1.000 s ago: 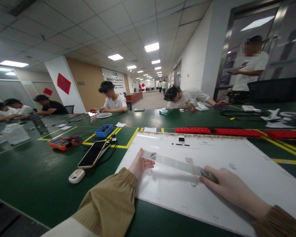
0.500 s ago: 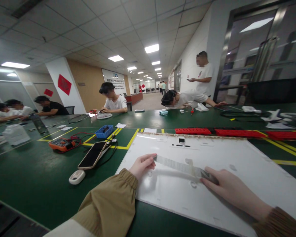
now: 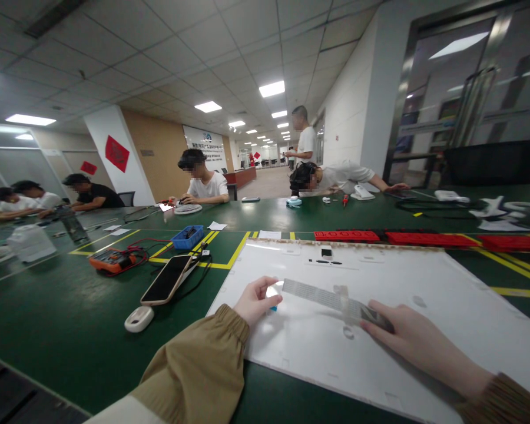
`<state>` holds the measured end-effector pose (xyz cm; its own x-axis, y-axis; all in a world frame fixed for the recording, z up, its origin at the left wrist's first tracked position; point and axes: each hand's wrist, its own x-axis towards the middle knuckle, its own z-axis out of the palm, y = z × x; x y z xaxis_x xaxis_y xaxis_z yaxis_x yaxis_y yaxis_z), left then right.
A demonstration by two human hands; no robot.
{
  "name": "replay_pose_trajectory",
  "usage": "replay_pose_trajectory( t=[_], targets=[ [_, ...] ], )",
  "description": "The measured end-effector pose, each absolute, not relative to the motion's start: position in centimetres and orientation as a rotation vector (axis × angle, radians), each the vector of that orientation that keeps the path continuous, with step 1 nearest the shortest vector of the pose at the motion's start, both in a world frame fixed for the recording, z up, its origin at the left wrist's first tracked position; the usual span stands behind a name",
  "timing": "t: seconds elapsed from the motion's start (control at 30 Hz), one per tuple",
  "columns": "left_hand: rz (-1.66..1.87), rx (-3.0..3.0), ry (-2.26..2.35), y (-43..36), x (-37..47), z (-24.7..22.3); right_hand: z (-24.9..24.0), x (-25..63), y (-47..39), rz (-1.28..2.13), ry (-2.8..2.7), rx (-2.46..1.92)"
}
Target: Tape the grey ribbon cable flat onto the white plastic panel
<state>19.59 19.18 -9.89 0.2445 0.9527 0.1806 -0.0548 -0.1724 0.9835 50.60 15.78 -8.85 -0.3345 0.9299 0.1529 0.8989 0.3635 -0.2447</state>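
A large white panel lies before me, with both my hands over it. My right hand grips the thicker, dark grey end of a flat grey strip, its surface finely patterned. Around the strip runs a band of translucent tape. The strip's free end points left, toward my other hand. Between the thumb and fingers of my left hand is a small shiny, pale film with a blue edge at the bottom. A narrow gap separates this film from the strip's end.
Left of the panel on the green table lie a phone, a white oval device, an orange multimeter and a blue bin. Red trays line the panel's far edge. People sit or lean across the table.
My left hand has come away from the strip's left end, and a small film with a blue edge now shows in its fingers. My right hand keeps its hold. The standing person has moved left.
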Motion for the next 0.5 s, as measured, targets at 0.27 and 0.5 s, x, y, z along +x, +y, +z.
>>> replay_pose_trajectory(
  t=[0.27,0.5],
  targets=[
    [1.174,1.644,1.027,18.74,19.46,-9.37,-8.84,50.62,15.78,0.170,-2.365,-1.614],
    [1.088,1.806,1.038,18.75,19.16,-9.69,-8.95,50.67,15.82,0.162,-2.347,-1.584]
  ],
)
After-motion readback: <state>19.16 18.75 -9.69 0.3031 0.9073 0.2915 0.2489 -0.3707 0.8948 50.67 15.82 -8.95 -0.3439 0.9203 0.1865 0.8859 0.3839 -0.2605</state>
